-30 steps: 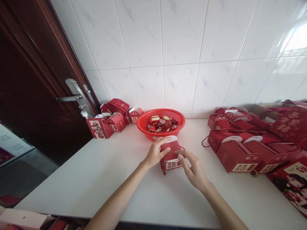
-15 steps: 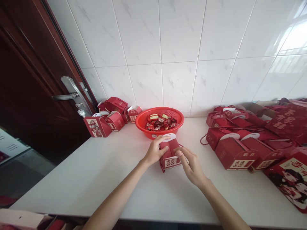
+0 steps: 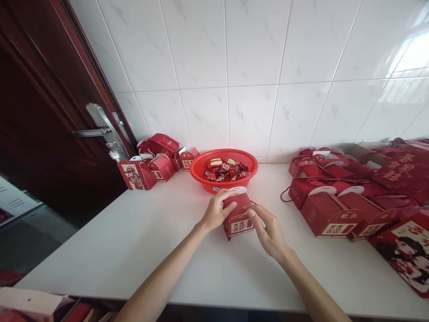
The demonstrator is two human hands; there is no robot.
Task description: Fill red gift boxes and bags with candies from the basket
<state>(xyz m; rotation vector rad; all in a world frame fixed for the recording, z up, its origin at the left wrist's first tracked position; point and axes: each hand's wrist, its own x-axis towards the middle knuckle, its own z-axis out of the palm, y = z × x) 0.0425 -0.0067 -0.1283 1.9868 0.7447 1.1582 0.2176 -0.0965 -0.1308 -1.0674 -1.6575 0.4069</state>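
Note:
A small red gift box (image 3: 238,220) with a cream label of dark characters on its front sits on the white table (image 3: 144,250) before me. My left hand (image 3: 217,209) grips its left side, with the thumb across the top and the fingers reaching to the white rounded flap at the back. My right hand (image 3: 270,230) holds the right front corner, thumb and fingertips at the edge of the top. The top looks closed. A bit of red cord shows below the box's lower left edge. Directly behind stands a red plastic basket (image 3: 197,175) of wrapped sweets (image 3: 225,169).
Several red gift boxes (image 3: 162,167) stand at the back left near a dark wooden door (image 3: 40,89). Many more boxes (image 3: 330,213) crowd the right side. Open cartons (image 3: 30,302) lie below the front left edge. A tiled wall (image 3: 201,49) runs behind.
The seam across the box's top no longer shows, and the front flap with its rounded edge has come up against the top. Both hands stay in nearly the same place.

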